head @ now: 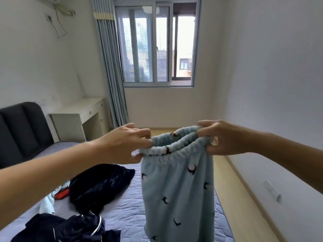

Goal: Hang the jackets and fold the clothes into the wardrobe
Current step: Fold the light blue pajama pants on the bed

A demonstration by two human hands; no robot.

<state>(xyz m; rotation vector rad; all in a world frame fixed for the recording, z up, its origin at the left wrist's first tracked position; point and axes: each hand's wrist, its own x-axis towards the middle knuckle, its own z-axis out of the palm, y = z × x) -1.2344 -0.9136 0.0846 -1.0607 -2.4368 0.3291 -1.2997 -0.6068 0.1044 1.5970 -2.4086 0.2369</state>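
I hold up a pair of light blue fleece trousers (178,189) with small dark bird prints, hanging down over the bed. My left hand (125,144) pinches the left end of their elastic waistband. My right hand (225,137) grips the right end, so the waistband is stretched between both hands. On the bed (129,212) lie a dark navy garment (99,186), a navy piece with white piping (70,227), and a small heap of light blue and red cloth (52,196). No wardrobe is in view.
The bed has a dark padded headboard (21,133) at the left. A white desk (78,117) stands beside it, under a grey-blue curtain (110,67) and a window (157,44). A strip of wooden floor (230,189) runs along the right wall.
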